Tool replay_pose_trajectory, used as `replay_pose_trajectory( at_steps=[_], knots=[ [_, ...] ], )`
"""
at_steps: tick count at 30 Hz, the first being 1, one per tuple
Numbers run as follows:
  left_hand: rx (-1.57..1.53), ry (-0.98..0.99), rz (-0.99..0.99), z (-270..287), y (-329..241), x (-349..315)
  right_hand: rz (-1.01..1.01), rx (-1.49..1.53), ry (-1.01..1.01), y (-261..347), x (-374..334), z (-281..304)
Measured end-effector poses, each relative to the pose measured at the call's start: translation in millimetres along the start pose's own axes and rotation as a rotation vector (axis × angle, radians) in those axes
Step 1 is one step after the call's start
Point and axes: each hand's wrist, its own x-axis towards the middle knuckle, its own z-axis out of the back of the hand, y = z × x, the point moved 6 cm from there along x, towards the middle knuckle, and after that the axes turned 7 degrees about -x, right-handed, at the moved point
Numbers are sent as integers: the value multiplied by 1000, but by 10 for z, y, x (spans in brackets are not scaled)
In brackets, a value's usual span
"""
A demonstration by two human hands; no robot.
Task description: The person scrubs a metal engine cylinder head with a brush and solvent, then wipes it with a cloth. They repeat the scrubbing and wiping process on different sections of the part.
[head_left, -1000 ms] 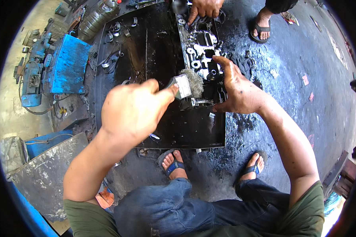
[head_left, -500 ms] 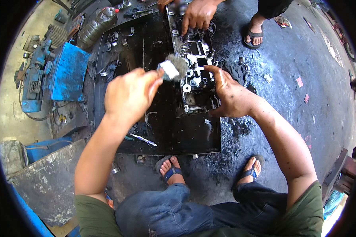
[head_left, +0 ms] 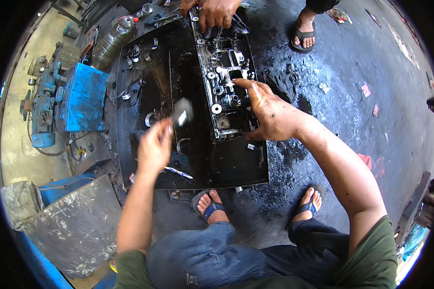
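My left hand point(head_left: 154, 148) is closed on a brush point(head_left: 182, 113), its head smeared by motion, above the black panel left of the engine part. A long metal cylinder head point(head_left: 223, 86), dark and oily with bright machined openings, lies lengthwise on the panel. My right hand point(head_left: 272, 111) rests along its near right side, fingers spread, index fingertip on top and thumb low by the edge. At the far end, another person's hands point(head_left: 217, 12) touch the same part.
The oily black panel point(head_left: 217, 168) carries curved metal bearing shells point(head_left: 135, 53) and a toothbrush point(head_left: 179, 172). A dark plastic bottle point(head_left: 115, 42) and a blue machine point(head_left: 84, 98) stand to the left. A dark rag point(head_left: 280, 83) lies right of the part, near another person's foot point(head_left: 304, 36).
My left hand has swung the brush left and toward me, away from the cylinder head. My right hand stays on the part. The other person's pointing hand has drawn back to the far end.
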Motion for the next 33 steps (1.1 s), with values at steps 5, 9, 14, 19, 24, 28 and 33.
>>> replay_pose_trajectory(
  at_steps=[5,9,14,19,24,28,33],
  knots=[
    [113,752,282,-1038,512,-1180,79,11,-33,-61,-49,18],
    [153,610,295,-1184,598,-1114,-3,-46,-171,-121,-148,33],
    [-140,137,225,-82,62,-579,-80,-36,-144,-199,-382,-79],
    [-133,52,55,527,-1266,-278,-50,108,-82,-294,-504,-228],
    [483,158,-292,-29,-2217,214,-163,346,-250,-410,-465,-290],
    [716,435,-481,-541,-2560,704,-198,337,-254,-460,-449,-289],
    [836,726,-327,-604,-2759,1029,-181,452,-275,-576,-406,-231]
  ],
)
